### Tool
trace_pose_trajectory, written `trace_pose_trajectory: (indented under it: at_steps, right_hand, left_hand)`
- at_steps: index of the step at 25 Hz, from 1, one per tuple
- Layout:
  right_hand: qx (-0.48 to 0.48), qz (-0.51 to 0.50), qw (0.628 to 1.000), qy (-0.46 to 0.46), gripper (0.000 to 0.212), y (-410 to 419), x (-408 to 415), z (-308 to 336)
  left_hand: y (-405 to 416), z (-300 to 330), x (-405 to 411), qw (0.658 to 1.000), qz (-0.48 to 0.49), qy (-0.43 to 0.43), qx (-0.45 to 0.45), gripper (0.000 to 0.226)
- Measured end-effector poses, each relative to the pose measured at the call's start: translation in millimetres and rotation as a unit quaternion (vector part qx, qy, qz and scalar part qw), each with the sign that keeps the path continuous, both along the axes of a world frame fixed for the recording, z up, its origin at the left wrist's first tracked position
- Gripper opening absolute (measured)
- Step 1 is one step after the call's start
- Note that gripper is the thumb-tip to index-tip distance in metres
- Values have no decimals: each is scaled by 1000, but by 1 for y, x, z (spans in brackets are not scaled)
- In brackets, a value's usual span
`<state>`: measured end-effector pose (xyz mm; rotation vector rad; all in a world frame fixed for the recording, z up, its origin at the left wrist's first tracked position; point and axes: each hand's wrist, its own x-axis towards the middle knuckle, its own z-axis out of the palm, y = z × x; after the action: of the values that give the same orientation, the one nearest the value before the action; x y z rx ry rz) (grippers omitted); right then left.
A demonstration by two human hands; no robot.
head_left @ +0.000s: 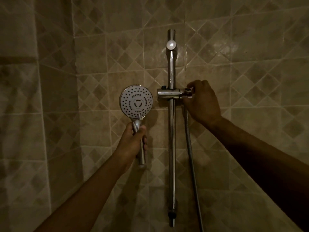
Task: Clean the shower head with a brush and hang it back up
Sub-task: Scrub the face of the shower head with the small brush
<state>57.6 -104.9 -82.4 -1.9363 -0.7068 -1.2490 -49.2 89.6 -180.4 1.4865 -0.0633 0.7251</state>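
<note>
1. The shower head (136, 101) is held upright by its handle in the left hand (132, 143), fingers wrapped round the chrome stem, at about 9 o'clock from the holder (168, 93) on the rail (171, 131) and just beside it, not touching.
2. The holder's knob end is pinched by the right hand (202, 104), fingers curled round it at 3 o'clock of the rail (whether it is being turned or only steadied cannot be told).
3. A slip is judged possible: the handle is smooth chrome and may be wet, so the head could drop and strike the tiles.
4. If the knob is loosened too far, the holder could slide down the rail or swing, and the head could not be seated.
5. The hose (189, 139) hangs at 5 o'clock from the holder; a twist in it could pull the head askew once hung.
6. No brush is seen, so how far the cleaning stands cannot be judged (the light is dim).
</note>
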Motion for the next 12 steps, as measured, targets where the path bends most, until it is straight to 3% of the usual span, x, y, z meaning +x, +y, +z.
trace_pose_trajectory:
  at_steps: [3, 12]
  right_hand:
    - [-8, 49, 999, -13, 29, 20, -24, -33]
    - [-151, 183, 963, 131, 31, 116, -72, -149]
  left_hand:
    - [0, -19, -13, 1000, 20, 12, 5, 5]
    - [47, -111, -75, 988, 111, 101, -38, 11]
